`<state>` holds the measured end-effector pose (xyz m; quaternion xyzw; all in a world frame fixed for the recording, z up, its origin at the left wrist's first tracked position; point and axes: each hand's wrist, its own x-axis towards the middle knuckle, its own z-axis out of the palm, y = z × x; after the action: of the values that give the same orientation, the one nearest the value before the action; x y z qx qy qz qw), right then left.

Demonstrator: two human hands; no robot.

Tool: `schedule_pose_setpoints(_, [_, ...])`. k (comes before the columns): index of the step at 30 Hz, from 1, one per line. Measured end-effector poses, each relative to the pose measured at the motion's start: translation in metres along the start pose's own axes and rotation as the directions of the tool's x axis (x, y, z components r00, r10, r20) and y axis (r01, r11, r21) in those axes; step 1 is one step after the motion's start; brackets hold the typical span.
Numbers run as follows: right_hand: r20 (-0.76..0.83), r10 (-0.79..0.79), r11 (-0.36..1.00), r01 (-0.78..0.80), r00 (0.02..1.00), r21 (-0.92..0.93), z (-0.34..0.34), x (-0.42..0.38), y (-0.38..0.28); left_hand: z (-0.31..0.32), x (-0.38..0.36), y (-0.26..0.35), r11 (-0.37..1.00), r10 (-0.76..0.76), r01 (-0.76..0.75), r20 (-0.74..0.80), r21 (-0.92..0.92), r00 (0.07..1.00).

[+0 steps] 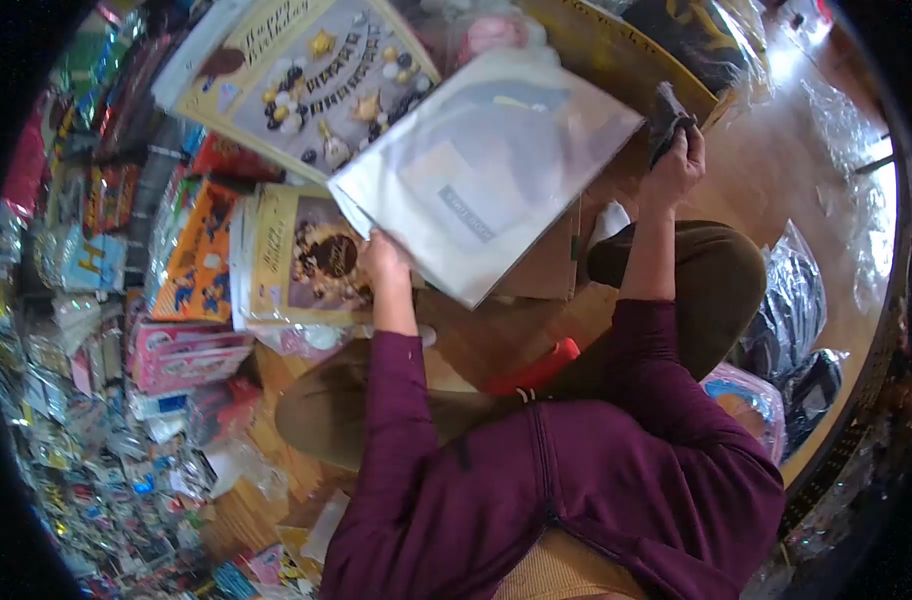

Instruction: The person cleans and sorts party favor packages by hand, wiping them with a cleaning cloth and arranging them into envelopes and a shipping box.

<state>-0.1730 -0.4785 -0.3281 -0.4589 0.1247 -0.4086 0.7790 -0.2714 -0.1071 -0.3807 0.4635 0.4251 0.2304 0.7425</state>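
My left hand (pixel 384 258) grips the lower left edge of a large flat packet (pixel 556 170), whitish with a pale grey picture and shiny like plastic. The packet is tilted over a cardboard box (pixel 541 265). Off its right side, my right hand (pixel 676 172) is closed on a crumpled dark cloth (pixel 668 122), held up from the packet. Behind the packet's left corner lies a birthday balloon decoration pack (pixel 346 90). Just left of my left hand is a smaller "Happy Birthday" pack (pixel 316 250).
Heaps of small packaged goods (pixel 96 450) cover the left side. An orange pack (pixel 198 250) and pink packs (pixel 186 355) stand nearby. A red object (pixel 536 367) lies between my legs. Dark plastic-wrapped bundles (pixel 791 290) sit at right on the wooden floor (pixel 756 185).
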Motion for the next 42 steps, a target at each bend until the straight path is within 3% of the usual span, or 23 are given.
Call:
schedule_pose_setpoints(3, [0.205, -0.048, 0.985, 0.08, 0.978, -0.152, 0.007, -0.022, 0.009, -0.023, 0.005, -0.063, 0.998, -0.071, 0.07, -0.017, -0.003, 0.997])
schedule_pose_setpoints(7, [0.642, 0.093, 0.823, 0.304, 0.761, -0.479, 0.011, -0.091, 0.023, -0.044, -0.024, -0.067, 0.971, -0.231, 0.225, 0.081, 0.081, 0.969])
schedule_pose_setpoints(9, [0.801, 0.2, 0.778, 0.406, 0.564, -0.48, 0.005, -0.133, 0.03, -0.066, -0.037, -0.079, 0.962, -0.267, 0.273, 0.186, -0.009, 0.946])
schedule_pose_setpoints(11, [0.925, 0.25, 0.729, 0.574, 0.285, -0.374, -0.003, -0.172, 0.028, -0.068, -0.079, -0.069, 0.919, -0.393, 0.378, 0.203, 0.109, 0.897])
schedule_pose_setpoints(15, [0.925, 0.342, 0.732, 0.665, -0.168, -0.149, -0.035, -0.234, 0.039, -0.068, -0.089, -0.088, 0.837, -0.547, 0.509, 0.342, 0.2, 0.764])
schedule_pose_setpoints(16, [0.868, 0.426, 0.662, 0.742, -0.255, -0.107, -0.04, -0.239, 0.036, -0.065, -0.091, -0.089, 0.878, -0.39, 0.269, 0.265, 0.396, 0.882])
schedule_pose_setpoints(17, [0.86, 0.436, 0.654, 0.75, -0.265, -0.1, -0.039, -0.238, 0.035, -0.058, -0.097, -0.081, 0.813, -0.196, 0.028, 0.229, 0.581, 0.954])
schedule_pose_setpoints(18, [0.826, 0.489, 0.615, 0.782, -0.28, -0.1, -0.037, -0.236, 0.035, -0.052, -0.105, -0.071, 0.868, -0.302, 0.208, 0.145, 0.451, 0.942])
schedule_pose_setpoints(19, [0.79, 0.541, 0.576, 0.812, -0.289, -0.097, -0.035, -0.233, 0.035, -0.052, -0.105, -0.077, 0.872, -0.311, 0.22, 0.146, 0.437, 0.939])
schedule_pose_setpoints(22, [0.82, 0.557, 0.32, 0.945, -0.133, -0.064, -0.043, -0.199, 0.082, -0.054, -0.105, -0.08, 0.861, -0.29, 0.209, 0.108, 0.464, 0.951])
schedule_pose_setpoints(23, [0.836, 0.548, 0.381, 0.889, 0.004, -0.254, -0.029, -0.176, 0.081, -0.056, -0.103, -0.085, 0.861, -0.293, 0.217, 0.098, 0.46, 0.951])
schedule_pose_setpoints(25, [0.849, 0.504, 0.204, 0.933, 0.16, -0.297, -0.017, -0.125, 0.104, -0.061, -0.098, -0.098, 0.868, -0.161, 0.074, 0.138, 0.491, 0.977])
schedule_pose_setpoints(28, [0.892, 0.323, 0.032, 0.938, 0.317, -0.345, -0.014, -0.062, 0.144, -0.061, -0.094, -0.097, 0.871, -0.309, 0.238, 0.102, 0.431, 0.946])
schedule_pose_setpoints(29, [0.894, 0.33, 0.035, 0.942, 0.303, -0.332, -0.019, -0.064, 0.151, -0.06, -0.095, -0.097, 0.872, -0.314, 0.249, 0.09, 0.422, 0.945])
schedule_pose_setpoints(31, [0.886, 0.405, 0.278, 0.892, 0.227, -0.356, -0.027, -0.083, 0.16, -0.061, -0.096, -0.095, 0.917, -0.241, 0.178, 0.141, 0.356, 0.96])
schedule_pose_setpoints(32, [0.726, 0.676, 0.361, 0.802, 0.127, -0.476, -0.01, -0.117, 0.132, -0.063, -0.092, -0.099, 0.919, -0.243, 0.185, 0.13, 0.347, 0.961])
schedule_pose_setpoints(33, [0.9, 0.431, 0.534, 0.822, -0.061, -0.2, -0.041, -0.149, 0.141, -0.065, -0.088, -0.105, 0.91, -0.295, 0.233, 0.141, 0.342, 0.945])
schedule_pose_setpoints(35, [0.865, 0.412, 0.765, 0.625, -0.286, -0.158, -0.034, -0.215, 0.08, -0.072, -0.085, -0.118, 0.892, -0.359, 0.295, 0.138, 0.343, 0.923])
schedule_pose_setpoints(36, [0.861, 0.418, 0.77, 0.617, -0.291, -0.165, -0.032, -0.229, 0.069, -0.073, -0.084, -0.124, 0.934, -0.217, 0.17, 0.119, 0.315, 0.969])
schedule_pose_setpoints(37, [0.828, 0.391, 0.795, 0.601, -0.401, -0.084, -0.029, -0.239, 0.063, -0.074, -0.083, -0.126, 0.956, -0.066, 0.033, 0.102, 0.291, 0.993])
schedule_pose_setpoints(38, [0.784, 0.356, 0.817, 0.577, -0.508, 0.002, -0.023, -0.244, 0.057, -0.071, -0.086, -0.105, 0.926, -0.322, 0.288, 0.114, 0.246, 0.94])
schedule_pose_setpoints(41, [0.745, 0.575, 0.586, 0.806, -0.338, -0.087, 0.02, -0.216, 0.074, -0.071, -0.086, -0.094, 0.887, -0.354, 0.247, 0.23, 0.391, 0.907])
schedule_pose_setpoints(42, [0.848, 0.47, 0.459, 0.889, -0.244, 0.001, 0.009, -0.195, 0.105, -0.071, -0.086, -0.095, 0.892, -0.276, 0.152, 0.247, 0.427, 0.929])
